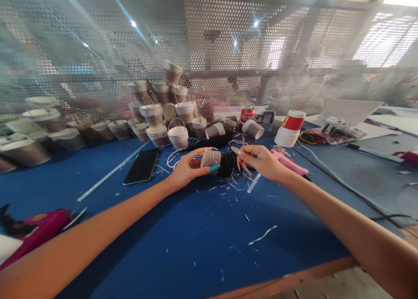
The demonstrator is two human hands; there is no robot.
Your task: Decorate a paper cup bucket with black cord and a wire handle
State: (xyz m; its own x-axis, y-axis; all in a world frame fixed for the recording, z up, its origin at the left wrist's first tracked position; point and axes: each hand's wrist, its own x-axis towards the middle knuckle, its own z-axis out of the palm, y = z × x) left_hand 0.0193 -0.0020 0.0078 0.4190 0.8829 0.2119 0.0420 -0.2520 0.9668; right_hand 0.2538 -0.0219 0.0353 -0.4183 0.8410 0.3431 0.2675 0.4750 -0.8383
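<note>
My left hand (188,168) is closed around a small cup (210,158) wrapped in pale twine, held on its side above the blue table (183,238). My right hand (259,161) sits just right of the cup with its fingers pinched together; what they pinch is too thin to make out. A dark object (227,164) lies between the two hands, behind the cup. A clear glue stick (254,182) lies under my right hand. A pink glue gun (289,163) rests behind my right wrist.
A pile of small twine-wrapped cups with handles (163,111) stands at the back. A black phone (142,166) and a clear rod (111,172) lie left. A red can (247,114), a stack of paper cups (290,128), cables and a perforated metal screen (209,42) are behind.
</note>
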